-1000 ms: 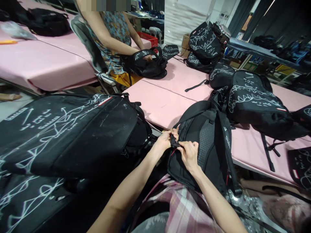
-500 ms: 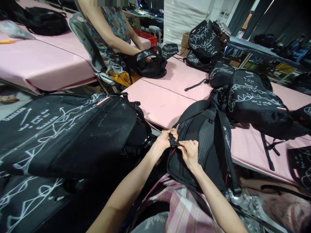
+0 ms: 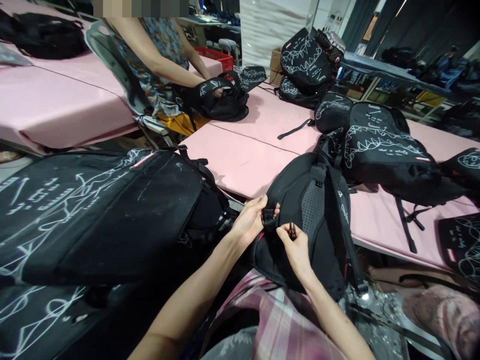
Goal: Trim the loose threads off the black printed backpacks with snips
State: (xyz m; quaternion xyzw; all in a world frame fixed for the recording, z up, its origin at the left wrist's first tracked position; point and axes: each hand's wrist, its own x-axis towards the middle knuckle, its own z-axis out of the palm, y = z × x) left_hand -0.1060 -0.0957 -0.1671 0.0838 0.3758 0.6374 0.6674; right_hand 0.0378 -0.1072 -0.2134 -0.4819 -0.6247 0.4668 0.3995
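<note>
A black backpack (image 3: 288,255) leans in front of me at the table's edge, its padded mesh back (image 3: 312,202) turned up. At its left side my left hand (image 3: 249,217) is closed around a black strap with a buckle (image 3: 268,215). Just right of the buckle, apart from it, is my right hand (image 3: 296,247), its fingers closed on small thread snips (image 3: 292,231) whose two dark points stick up. Thumb and forefinger are pinched together; whether a thread lies between them is too small to tell.
More black backpacks with white scribble prints lie left of me (image 3: 123,215) and on the pink table (image 3: 240,155), at right (image 3: 382,145) and stacked at the back (image 3: 305,60). Across the table a co-worker's arms (image 3: 161,55) reach into another backpack (image 3: 221,100).
My right hand has drawn down and right, off the buckle, and the snips' points now show. The left hand still grips the strap. The view has shifted slightly to the right.
</note>
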